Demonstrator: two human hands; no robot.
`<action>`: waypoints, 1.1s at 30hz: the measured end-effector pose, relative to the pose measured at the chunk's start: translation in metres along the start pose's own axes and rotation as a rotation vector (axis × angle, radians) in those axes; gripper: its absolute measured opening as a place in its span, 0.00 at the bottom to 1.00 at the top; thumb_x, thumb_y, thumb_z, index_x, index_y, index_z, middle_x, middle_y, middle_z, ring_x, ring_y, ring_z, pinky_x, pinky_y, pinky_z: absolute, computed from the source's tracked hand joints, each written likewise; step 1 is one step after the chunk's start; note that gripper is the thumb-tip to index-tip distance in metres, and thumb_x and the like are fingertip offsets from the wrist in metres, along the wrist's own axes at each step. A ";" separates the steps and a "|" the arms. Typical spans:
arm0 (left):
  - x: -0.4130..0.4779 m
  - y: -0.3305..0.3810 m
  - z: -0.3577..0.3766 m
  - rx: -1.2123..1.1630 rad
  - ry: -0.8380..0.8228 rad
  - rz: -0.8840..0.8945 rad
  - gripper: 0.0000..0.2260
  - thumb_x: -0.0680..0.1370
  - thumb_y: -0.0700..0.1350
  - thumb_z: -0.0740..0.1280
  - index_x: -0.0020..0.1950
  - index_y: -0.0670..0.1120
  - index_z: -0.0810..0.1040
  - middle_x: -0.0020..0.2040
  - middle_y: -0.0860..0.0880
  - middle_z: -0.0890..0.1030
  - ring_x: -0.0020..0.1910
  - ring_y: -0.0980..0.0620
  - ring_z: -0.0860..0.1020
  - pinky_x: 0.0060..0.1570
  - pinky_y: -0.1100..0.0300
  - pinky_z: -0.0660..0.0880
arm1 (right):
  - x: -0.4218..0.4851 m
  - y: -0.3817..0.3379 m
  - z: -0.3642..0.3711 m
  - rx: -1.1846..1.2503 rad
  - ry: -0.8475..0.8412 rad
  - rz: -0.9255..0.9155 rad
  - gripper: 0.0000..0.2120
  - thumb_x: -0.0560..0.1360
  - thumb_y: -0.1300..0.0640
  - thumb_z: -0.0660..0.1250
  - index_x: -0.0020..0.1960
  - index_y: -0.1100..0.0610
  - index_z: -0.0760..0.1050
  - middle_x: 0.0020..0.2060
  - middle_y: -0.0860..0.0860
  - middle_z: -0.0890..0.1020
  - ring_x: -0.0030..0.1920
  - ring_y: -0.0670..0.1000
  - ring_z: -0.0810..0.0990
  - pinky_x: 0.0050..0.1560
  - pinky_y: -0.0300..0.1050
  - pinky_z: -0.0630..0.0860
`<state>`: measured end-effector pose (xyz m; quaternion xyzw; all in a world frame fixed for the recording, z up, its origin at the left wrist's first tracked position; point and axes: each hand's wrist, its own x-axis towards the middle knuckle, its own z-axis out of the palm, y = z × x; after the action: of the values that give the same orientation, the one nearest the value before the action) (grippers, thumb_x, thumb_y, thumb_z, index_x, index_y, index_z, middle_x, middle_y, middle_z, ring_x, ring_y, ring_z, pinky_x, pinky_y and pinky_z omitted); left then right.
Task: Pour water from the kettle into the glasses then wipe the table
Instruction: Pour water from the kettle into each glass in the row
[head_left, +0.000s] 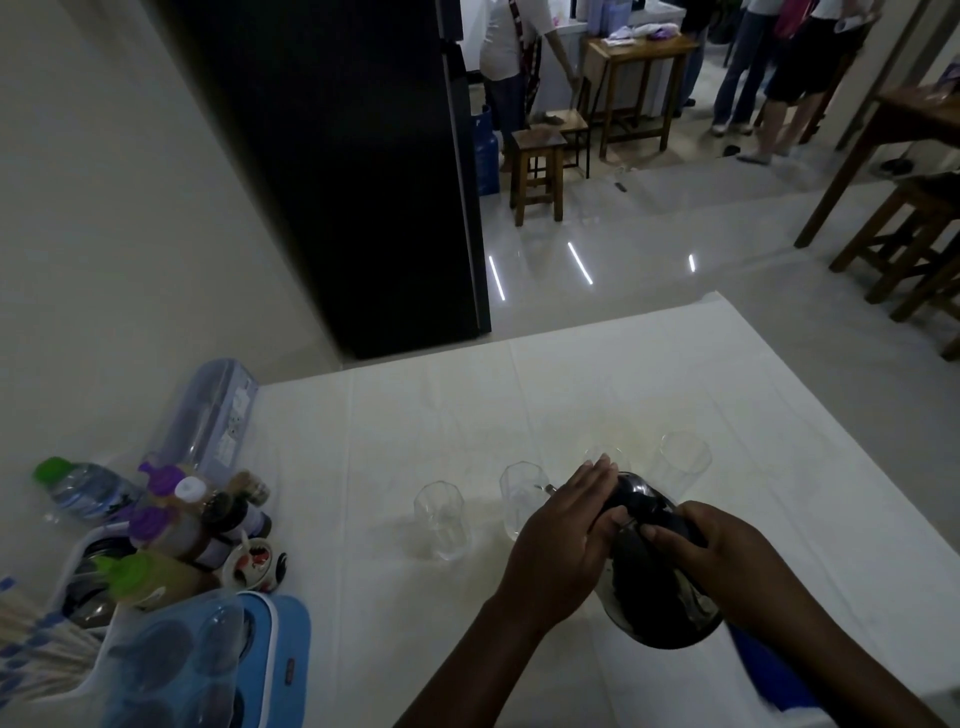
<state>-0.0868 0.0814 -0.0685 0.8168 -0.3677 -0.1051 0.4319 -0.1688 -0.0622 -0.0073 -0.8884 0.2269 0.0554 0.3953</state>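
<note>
From the head camera, a table (426, 415) covered in white sheeting fills the lower part of the view. A dark, shiny kettle (657, 577) is held above the table near its near edge, tipped with its spout toward the far-left. The right hand (727, 561) is wrapped around the kettle's handle side, fingers closed on it. The left hand (563, 540) lies flat over the kettle's top and left side, fingers together and pressed against it.

Four clear glasses stand upright in a row across the middle of the table. The leftmost glass (439, 519) stands alone; the second glass (522, 499) is just at the spout; the third glass (605, 457) is mostly hidden behind the left hand; the fourth glass (683, 462) stands beyond the kettle. Whether water is flowing cannot be told.

At the left edge is a cluster of bottles (197, 519) and a blue plastic container (249, 660). A blue cloth (769, 670) lies under the right forearm.
</note>
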 end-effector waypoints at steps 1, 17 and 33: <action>0.000 0.000 0.000 -0.001 0.002 0.001 0.25 0.81 0.58 0.49 0.75 0.48 0.62 0.75 0.54 0.62 0.73 0.65 0.55 0.70 0.67 0.55 | 0.000 0.000 0.000 -0.004 -0.002 -0.004 0.12 0.75 0.53 0.66 0.34 0.46 0.68 0.30 0.44 0.75 0.33 0.40 0.73 0.30 0.33 0.64; -0.001 -0.005 0.000 0.024 -0.011 -0.008 0.25 0.81 0.59 0.49 0.75 0.49 0.61 0.75 0.56 0.61 0.73 0.66 0.54 0.71 0.65 0.55 | 0.000 0.002 0.003 0.006 -0.001 0.003 0.13 0.75 0.53 0.65 0.34 0.45 0.67 0.30 0.43 0.74 0.33 0.40 0.72 0.30 0.32 0.64; -0.006 0.006 0.008 0.191 -0.033 0.093 0.21 0.83 0.52 0.53 0.75 0.47 0.63 0.76 0.52 0.62 0.75 0.62 0.52 0.71 0.64 0.54 | -0.018 0.037 0.023 0.312 0.017 0.061 0.07 0.75 0.56 0.66 0.38 0.53 0.74 0.32 0.52 0.80 0.35 0.52 0.78 0.33 0.43 0.72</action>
<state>-0.0976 0.0782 -0.0697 0.8344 -0.4206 -0.0631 0.3504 -0.1995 -0.0606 -0.0429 -0.8094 0.2628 0.0240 0.5246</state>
